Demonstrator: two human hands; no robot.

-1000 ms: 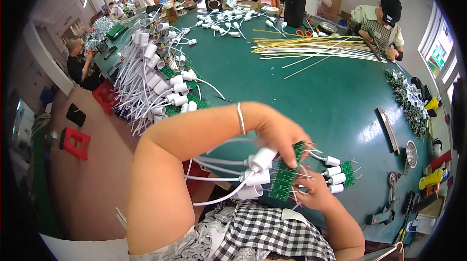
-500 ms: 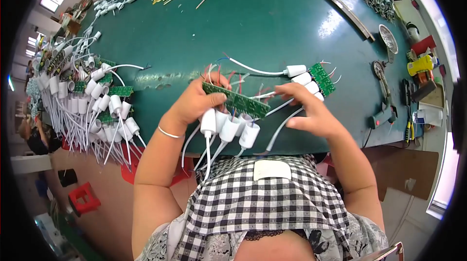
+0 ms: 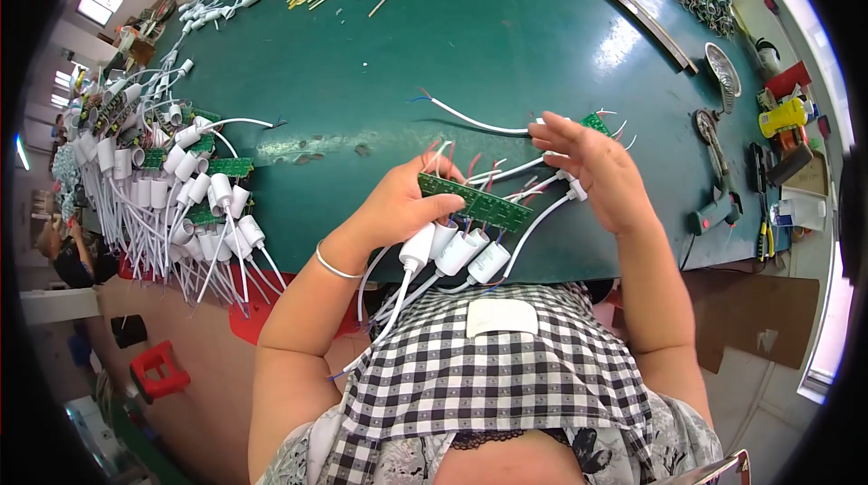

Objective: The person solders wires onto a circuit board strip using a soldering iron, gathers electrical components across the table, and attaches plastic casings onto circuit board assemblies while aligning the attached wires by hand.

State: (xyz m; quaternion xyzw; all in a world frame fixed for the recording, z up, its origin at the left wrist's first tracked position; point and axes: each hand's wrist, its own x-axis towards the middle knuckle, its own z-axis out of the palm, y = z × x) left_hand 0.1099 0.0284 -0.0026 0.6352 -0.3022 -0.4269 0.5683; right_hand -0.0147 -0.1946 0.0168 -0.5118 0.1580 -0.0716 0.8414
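Our left fingers [image 3: 441, 206] pinch one end of the long green circuit board [image 3: 479, 205], over the shiny dark-green surface [image 3: 506, 42] near us. Our right fingers [image 3: 565, 131] stretch out, gripping nothing — we should hold gently, so thin red wires [image 3: 473, 164] don't pull.

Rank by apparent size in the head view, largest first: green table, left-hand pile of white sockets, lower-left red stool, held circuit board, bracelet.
1. Green table
2. Pile of white sockets
3. Red stool and circuit board: too close to rank, and the stool is farther away
4. Bracelet
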